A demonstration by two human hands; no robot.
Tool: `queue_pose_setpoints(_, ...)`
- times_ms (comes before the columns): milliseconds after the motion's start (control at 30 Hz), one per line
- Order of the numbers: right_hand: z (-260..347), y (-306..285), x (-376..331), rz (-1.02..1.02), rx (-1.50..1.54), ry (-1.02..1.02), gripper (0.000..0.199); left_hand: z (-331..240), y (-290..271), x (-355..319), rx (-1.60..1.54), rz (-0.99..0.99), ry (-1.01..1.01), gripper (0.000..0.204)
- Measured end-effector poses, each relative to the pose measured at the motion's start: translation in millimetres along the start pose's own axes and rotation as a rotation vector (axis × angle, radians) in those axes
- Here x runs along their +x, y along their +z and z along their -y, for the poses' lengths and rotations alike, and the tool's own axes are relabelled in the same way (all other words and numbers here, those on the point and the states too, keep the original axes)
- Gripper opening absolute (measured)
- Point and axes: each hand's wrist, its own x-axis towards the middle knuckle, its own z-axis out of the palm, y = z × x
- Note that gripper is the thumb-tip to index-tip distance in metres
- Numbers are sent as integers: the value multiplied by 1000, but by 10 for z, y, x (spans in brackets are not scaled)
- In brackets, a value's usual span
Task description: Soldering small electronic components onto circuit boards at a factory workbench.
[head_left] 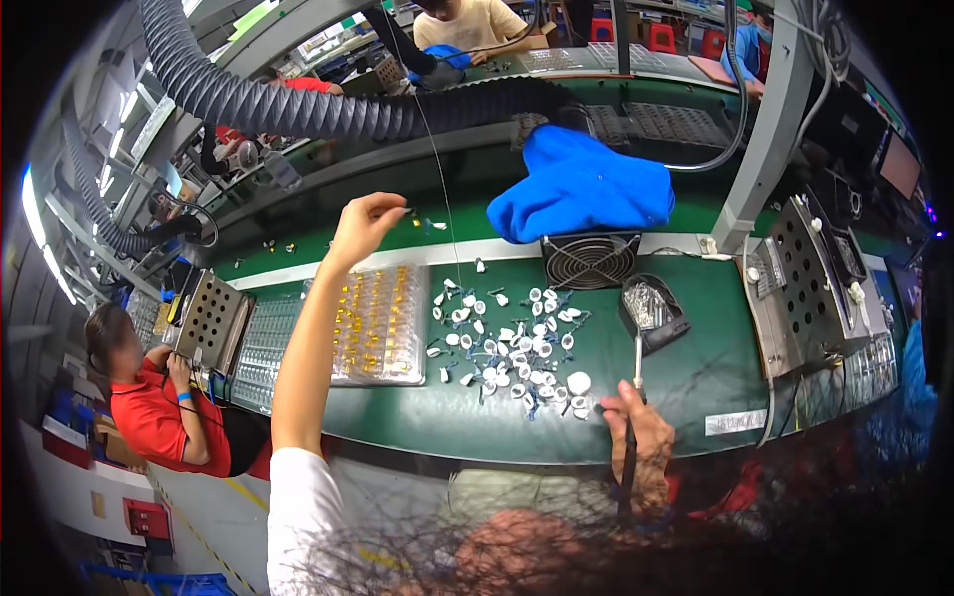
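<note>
My left hand (pixel 370 226) is raised over the far side of the green bench, its fingers closed in a pinch. A tiny dark piece shows at the fingertips, too small to name. Low at the right, my right hand (pixel 644 437) is closed around a soldering iron (pixel 638 363). The iron's tip end reaches into a black holder (pixel 668 336) containing silvery metal shavings (pixel 646 304). Between my hands lies a loose spread of small white cup-shaped parts (pixel 519 346) with blue wires. Beneath my left forearm sits a clear plastic tray (pixel 405 370) with rows of yellow parts.
A black fan (pixel 590 261) stands behind the white parts, with a blue cloth (pixel 586 189) draped above it. A ribbed black duct (pixel 328 111) crosses overhead. Perforated metal boxes (pixel 795 278) stand at the right. A co-worker in red (pixel 164 417) sits at the left.
</note>
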Motion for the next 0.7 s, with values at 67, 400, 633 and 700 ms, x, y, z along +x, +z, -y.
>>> queue_pose_setpoints(67,-31,16,-20,-19,33,13,50,538,-116,189,299,-54,14,22)
queue_pose_setpoints(400,2,8,-46,-66,74,9,43,1038,-314,82,518,-21,-208,19)
queue_pose_setpoints(633,-11,-35,0,-86,68,-45,44,-641,16,-609,-253,-40,-122,18)
queue_pose_setpoints(700,22,-23,-97,-56,98,58,36,-986,280,-883,-391,106,-116,15)
